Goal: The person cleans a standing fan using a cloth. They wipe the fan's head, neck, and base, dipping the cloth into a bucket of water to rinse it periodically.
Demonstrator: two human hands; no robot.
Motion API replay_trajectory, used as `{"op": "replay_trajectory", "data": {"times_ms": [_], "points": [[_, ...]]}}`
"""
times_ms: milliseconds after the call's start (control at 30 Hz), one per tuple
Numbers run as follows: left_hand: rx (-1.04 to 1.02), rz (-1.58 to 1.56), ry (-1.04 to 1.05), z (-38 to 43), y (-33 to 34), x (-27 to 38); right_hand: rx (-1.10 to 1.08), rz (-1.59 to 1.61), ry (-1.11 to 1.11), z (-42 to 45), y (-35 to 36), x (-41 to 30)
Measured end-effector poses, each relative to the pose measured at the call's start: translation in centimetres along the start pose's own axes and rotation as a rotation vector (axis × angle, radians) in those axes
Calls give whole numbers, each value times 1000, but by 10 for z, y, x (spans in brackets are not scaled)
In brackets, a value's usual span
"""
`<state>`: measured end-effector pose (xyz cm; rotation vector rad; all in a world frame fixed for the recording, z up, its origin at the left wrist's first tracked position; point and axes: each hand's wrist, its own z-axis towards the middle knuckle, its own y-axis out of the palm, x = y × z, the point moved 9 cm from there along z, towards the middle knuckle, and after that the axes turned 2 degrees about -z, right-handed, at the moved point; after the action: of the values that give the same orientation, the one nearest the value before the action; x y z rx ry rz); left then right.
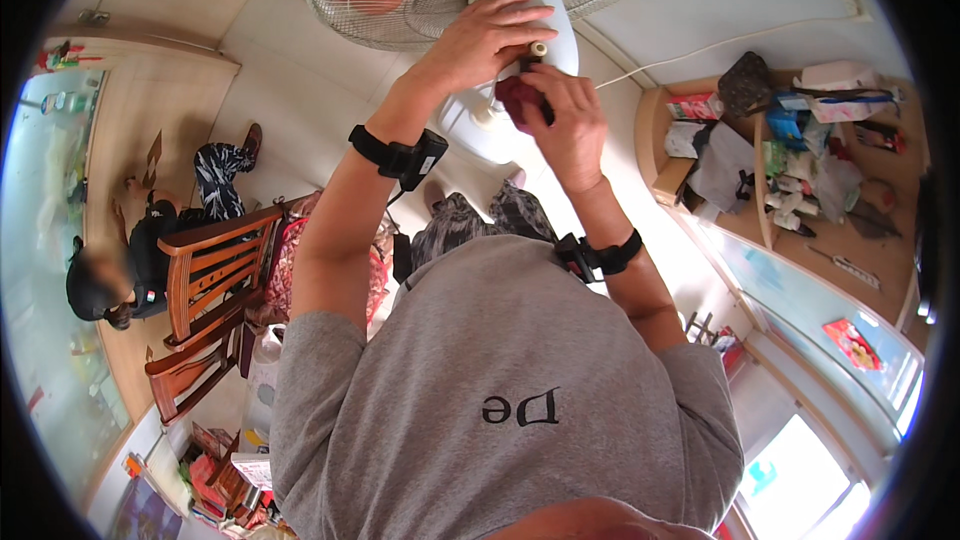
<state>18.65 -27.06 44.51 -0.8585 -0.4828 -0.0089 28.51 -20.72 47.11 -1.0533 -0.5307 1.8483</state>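
A standing electric fan is in front of me, its round wire grille (427, 4) facing away. My left hand (491, 37) grips the white motor housing (562, 45), fingers laid across its top and side; the thumb is mostly hidden. A small cream knob (538, 49) sticks out beside those fingers. Pinched in my right hand (570, 120) is a dark red cloth (517, 99), pressed against the lower housing below the knob. The fan's white base (476, 127) stands on the floor underneath, partly covered by the cloth and hand.
A white power cord (697, 49) runs from the fan to a wall outlet. On the right, cluttered wooden shelves (757, 165) hold bags and boxes. Wooden chairs (217, 270) stand at left, and beyond them a person (142, 262) sits near a glass-fronted cabinet.
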Motion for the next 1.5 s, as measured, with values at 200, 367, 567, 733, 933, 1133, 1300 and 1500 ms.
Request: {"op": "replay_trajectory", "data": {"times_ms": [200,367,567,733,933,1133,1300,1500], "points": [[-46,-36,-31,0,3,-2,-216,33,16,-34,17,6],[-54,-13,-22,-1,2,0,-326,189,482,-60,-2,89],[111,-34,-192,-6,-2,25,185,571,568,-20,-45,138],[433,-12,-382,-30,-4,29,160,598,406,17,5,100],[471,7,-458,-32,3,25,41,443,73,81,20,52],[482,18,-521,-41,10,18,-383,396,-283,102,56,18],[446,-39,-473,-28,8,23,-192,536,94,86,35,72],[405,-65,-434,-20,9,23,223,963,462,40,54,149]]}}
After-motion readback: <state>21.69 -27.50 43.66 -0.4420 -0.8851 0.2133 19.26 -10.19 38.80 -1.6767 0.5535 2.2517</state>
